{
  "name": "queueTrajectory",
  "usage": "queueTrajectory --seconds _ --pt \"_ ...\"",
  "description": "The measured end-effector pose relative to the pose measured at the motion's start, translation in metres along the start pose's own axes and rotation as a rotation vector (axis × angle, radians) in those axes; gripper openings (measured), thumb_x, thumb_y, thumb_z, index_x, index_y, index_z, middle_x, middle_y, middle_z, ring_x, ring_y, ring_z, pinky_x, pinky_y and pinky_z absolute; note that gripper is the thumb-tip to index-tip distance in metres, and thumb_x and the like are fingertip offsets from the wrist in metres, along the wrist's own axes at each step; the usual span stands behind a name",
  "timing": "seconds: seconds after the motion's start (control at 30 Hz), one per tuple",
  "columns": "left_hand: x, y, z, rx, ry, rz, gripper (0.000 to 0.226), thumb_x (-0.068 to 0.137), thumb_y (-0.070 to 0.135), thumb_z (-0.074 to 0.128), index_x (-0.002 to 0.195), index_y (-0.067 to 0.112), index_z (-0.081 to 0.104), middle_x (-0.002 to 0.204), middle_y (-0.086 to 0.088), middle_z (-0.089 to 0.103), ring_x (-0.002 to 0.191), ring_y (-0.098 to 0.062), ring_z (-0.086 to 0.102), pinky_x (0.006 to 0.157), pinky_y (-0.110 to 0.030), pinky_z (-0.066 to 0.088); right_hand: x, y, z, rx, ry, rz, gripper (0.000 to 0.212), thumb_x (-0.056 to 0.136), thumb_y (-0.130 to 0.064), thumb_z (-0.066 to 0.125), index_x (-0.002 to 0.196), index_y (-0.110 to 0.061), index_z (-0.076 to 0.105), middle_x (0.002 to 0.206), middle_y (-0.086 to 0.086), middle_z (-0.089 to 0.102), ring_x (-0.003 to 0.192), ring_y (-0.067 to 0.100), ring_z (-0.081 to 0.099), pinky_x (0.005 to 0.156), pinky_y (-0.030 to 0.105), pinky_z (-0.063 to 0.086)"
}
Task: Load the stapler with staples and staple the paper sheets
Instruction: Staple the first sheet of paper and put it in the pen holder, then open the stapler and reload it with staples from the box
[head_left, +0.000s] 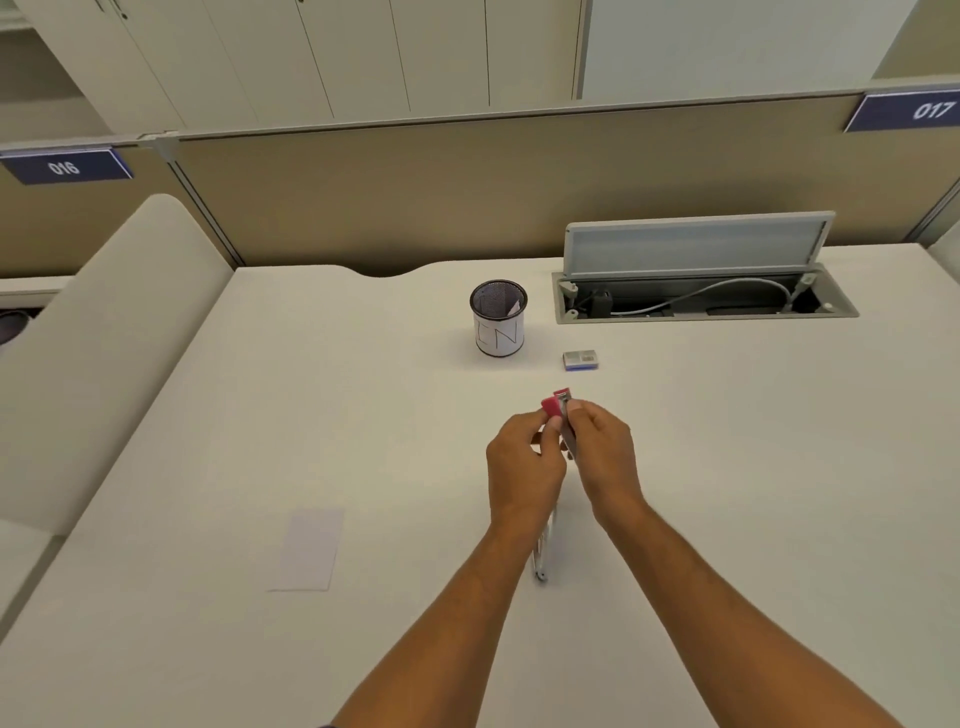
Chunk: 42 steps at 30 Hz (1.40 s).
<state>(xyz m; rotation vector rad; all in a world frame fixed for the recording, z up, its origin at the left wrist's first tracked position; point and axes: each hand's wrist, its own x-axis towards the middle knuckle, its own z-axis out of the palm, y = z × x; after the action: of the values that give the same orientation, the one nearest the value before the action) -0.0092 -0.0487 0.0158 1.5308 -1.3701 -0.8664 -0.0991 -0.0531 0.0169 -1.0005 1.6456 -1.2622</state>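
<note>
A small red stapler (557, 406) is held up above the white desk (208, 415), opened so its metal track shows. My left hand (522, 467) grips its red body from the left. My right hand (602, 457) pinches the metal part at the top from the right. A long metal strip (543, 551) hangs down between my wrists; what it joins to is hidden. A small staple box (580, 359) lies on the desk beyond my hands. White paper sheets (309, 548) lie flat at the near left.
A mesh pen cup (497, 322) with a white label stands at the back middle. An open cable hatch (701, 296) with its lid raised sits at the back right. A beige partition runs behind the desk.
</note>
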Motion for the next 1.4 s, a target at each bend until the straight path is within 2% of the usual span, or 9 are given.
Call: queueTrajectory --seconds 0.1,0.3,0.4,0.5,0.57,0.7,1.03,1.17,1.4 --pt "-0.027 0.004 0.009 -0.011 -0.031 -0.091 0.023 0.102 0.029 0.059 0.118 0.021 0.073 0.104 0.010 0.070 0.092 -0.006 0.066 0.075 -0.010 0.047 -0.021 0.011 -0.015 -0.025 0.039 -0.019 0.032 0.106 -0.028 0.051 0.088 -0.031 0.078 0.083 -0.009 0.078 0.081 0.008 0.072 0.071 0.024 0.056" --pt "-0.062 0.001 0.020 -0.005 -0.179 -0.200 0.030 0.102 0.039 0.057 0.123 0.025 0.072 0.111 0.009 0.073 0.088 -0.004 0.068 0.065 -0.006 0.044 -0.048 0.038 -0.043 -0.172 0.093 0.000 0.035 0.102 -0.030 0.057 0.073 -0.024 0.075 0.055 -0.012 0.064 0.049 0.004 0.050 0.045 0.016 0.037" --pt "-0.072 -0.006 0.025 0.049 -0.251 -0.201 0.026 0.102 0.036 0.054 0.108 0.023 0.077 0.091 0.006 0.074 0.070 -0.003 0.064 0.056 -0.009 0.038 -0.056 0.052 -0.055 -0.257 0.093 0.028 0.039 0.100 -0.025 0.057 0.063 -0.018 0.065 0.048 -0.009 0.055 0.045 0.007 0.042 0.049 0.024 0.033" --pt "-0.082 -0.011 0.028 0.094 -0.307 -0.209 0.038 0.103 0.033 0.052 0.081 0.009 0.071 0.057 0.004 0.056 0.046 -0.007 0.045 0.050 -0.020 0.034 -0.064 0.061 -0.063 -0.386 0.084 0.035 0.040 0.100 -0.028 0.055 0.062 -0.020 0.065 0.051 -0.007 0.060 0.047 0.009 0.048 0.050 0.026 0.037" --pt "-0.086 -0.014 0.029 0.121 -0.326 -0.225 0.039 0.103 0.027 0.051 0.075 0.003 0.065 0.053 0.001 0.051 0.048 -0.011 0.043 0.052 -0.025 0.036 -0.068 0.064 -0.066 -0.453 0.075 0.027 0.042 0.101 -0.028 0.054 0.062 -0.020 0.065 0.051 -0.005 0.061 0.049 0.013 0.053 0.051 0.028 0.042" --pt "-0.089 -0.016 0.030 0.201 -0.359 -0.231 0.037 0.101 0.017 0.049 0.066 0.011 0.059 0.050 0.005 0.051 0.046 -0.008 0.044 0.046 -0.015 0.034 -0.073 0.067 -0.071 -0.512 0.060 0.025 0.045 0.103 -0.030 0.052 0.062 -0.016 0.065 0.052 0.000 0.063 0.055 0.024 0.063 0.058 0.038 0.054" --pt "-0.084 -0.014 0.038 0.294 -0.329 -0.234 0.053 0.092 0.011 0.057 0.045 0.019 0.034 0.042 0.005 0.033 0.043 -0.013 0.029 0.050 -0.027 0.026 -0.068 0.066 -0.075 -0.641 0.093 0.045 0.047 0.102 -0.028 0.051 0.060 -0.012 0.063 0.055 0.002 0.062 0.052 0.020 0.055 0.058 0.039 0.050" --pt "-0.083 -0.013 0.041 0.285 -0.321 -0.238 0.053 0.089 0.010 0.061 0.044 0.017 0.034 0.044 0.000 0.035 0.047 -0.019 0.029 0.052 -0.028 0.026 -0.064 0.067 -0.076 -0.694 0.095 0.058 0.048 0.101 -0.027 0.050 0.056 -0.013 0.058 0.051 -0.001 0.058 0.049 0.018 0.051 0.050 0.033 0.041" --pt "-0.084 -0.015 0.041 0.262 -0.341 -0.256 0.032 0.082 0.006 0.059 0.051 0.004 0.052 0.054 -0.014 0.047 0.054 -0.023 0.036 0.054 -0.028 0.031 -0.063 0.069 -0.075 -0.845 0.053 0.085 0.044 0.102 -0.025 0.044 0.069 -0.010 0.070 0.065 0.003 0.068 0.065 0.022 0.065 0.060 0.034 0.051"
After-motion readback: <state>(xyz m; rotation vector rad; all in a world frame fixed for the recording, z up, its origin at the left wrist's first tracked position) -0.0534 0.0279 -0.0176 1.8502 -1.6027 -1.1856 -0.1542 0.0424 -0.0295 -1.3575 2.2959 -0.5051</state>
